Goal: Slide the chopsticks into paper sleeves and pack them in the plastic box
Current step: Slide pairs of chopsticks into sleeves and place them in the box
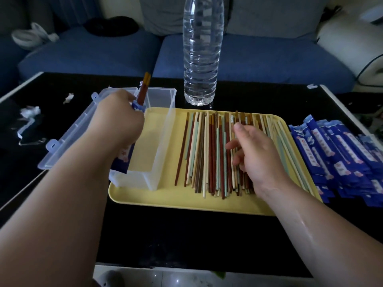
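Observation:
My left hand (119, 119) holds a blue paper sleeve (124, 156) with brown chopsticks (144, 89) sticking out of its far end, inside the clear plastic box (163, 129). The box stands on the left part of the yellow tray (186, 200), its lid (70, 131) open to the left. Several loose chopsticks (207, 154), brown, green and pale, lie side by side on the tray. My right hand (255, 154) rests on them with fingers curled down among the sticks; whether it pinches one is hidden. A pile of blue paper sleeves (339, 158) lies right of the tray.
A tall clear water bottle (202, 50) stands just behind the tray. Torn paper scraps (29, 112) lie on the black table at the left. A blue sofa (103, 54) runs behind the table. The table's near edge is close in front of me.

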